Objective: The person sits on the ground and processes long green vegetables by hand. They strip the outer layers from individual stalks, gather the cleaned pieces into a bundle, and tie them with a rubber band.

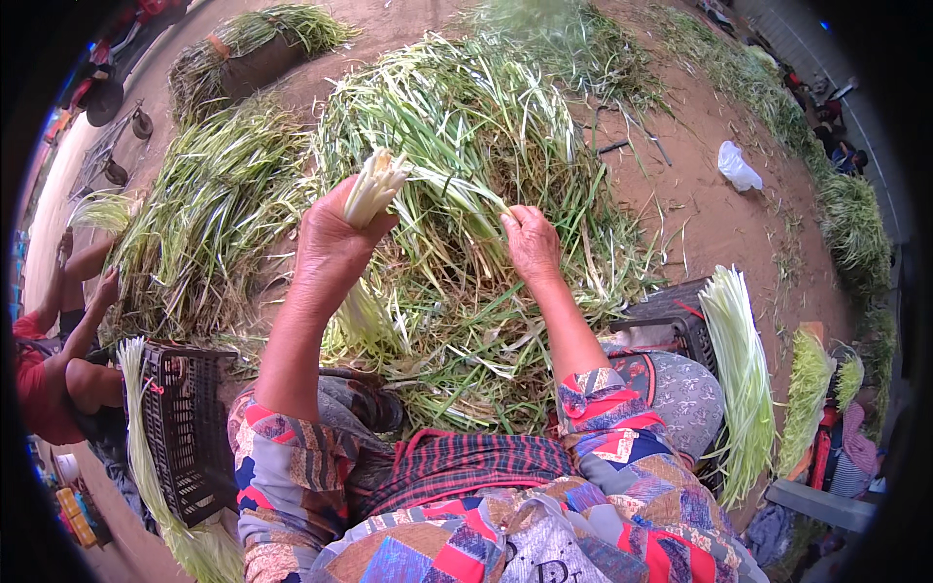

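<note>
My left hand [328, 229] is closed around a bunch of pale, chive-like stalks [377, 188], their whitish cut ends facing up. Leaves from that bunch seem to hang below the fist, partly hidden by my forearm. With thumb and fingertips my right hand [534, 244] pinches the tip of a few white-green stalks [466, 186] stretching out from near the left hand. Behind and beneath both hands lies a large heap of long green stalks [437, 102] with brown, withered strands. Loose trimmings [466, 379] cover the ground between my knees.
Black plastic crates stand at my left [186, 430] and right [674, 321], long pale bunches draped on the left crate [142, 437] and the right one [740, 386]. Another person [55, 372] sits at far left near a second heap [219, 211]. A white plastic bag [738, 166] lies at right.
</note>
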Tool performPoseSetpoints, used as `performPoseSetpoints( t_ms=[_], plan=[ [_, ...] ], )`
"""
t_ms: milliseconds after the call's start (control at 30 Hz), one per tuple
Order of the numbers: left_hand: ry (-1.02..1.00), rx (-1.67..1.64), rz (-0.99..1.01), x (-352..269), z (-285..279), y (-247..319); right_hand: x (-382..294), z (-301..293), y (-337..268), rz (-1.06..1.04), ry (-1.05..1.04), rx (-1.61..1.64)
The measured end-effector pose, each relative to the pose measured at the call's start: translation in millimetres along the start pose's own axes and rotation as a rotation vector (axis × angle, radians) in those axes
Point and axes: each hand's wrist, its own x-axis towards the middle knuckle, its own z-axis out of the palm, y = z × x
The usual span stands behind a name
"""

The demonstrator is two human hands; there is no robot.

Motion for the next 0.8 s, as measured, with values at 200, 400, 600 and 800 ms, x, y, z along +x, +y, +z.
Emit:
performPoseSetpoints(
  t_ms=[200, 400, 600, 800],
  plan=[
    [0.093, 0.046, 0.107, 1.1, 0.9, 8.9, 14.9, -57.0, -64.3, -0.067, 0.017, 0.405],
    [0.299, 0.060, 0.271, -2.7, 12.4, 18.7, 8.0, -66.1, -80.1, -0.095, -0.017, 0.428],
    [0.344, 0.349, 0.396, 1.4, 20.4, 11.9, -4.3, -40.9, -76.6, -0.189, -0.174, 0.299],
    [0.129, 0.418, 0.285, 4.6, 29.7, 3.5, -6.4, -35.9, -72.0, -0.295, -0.257, 0.219]
  ],
)
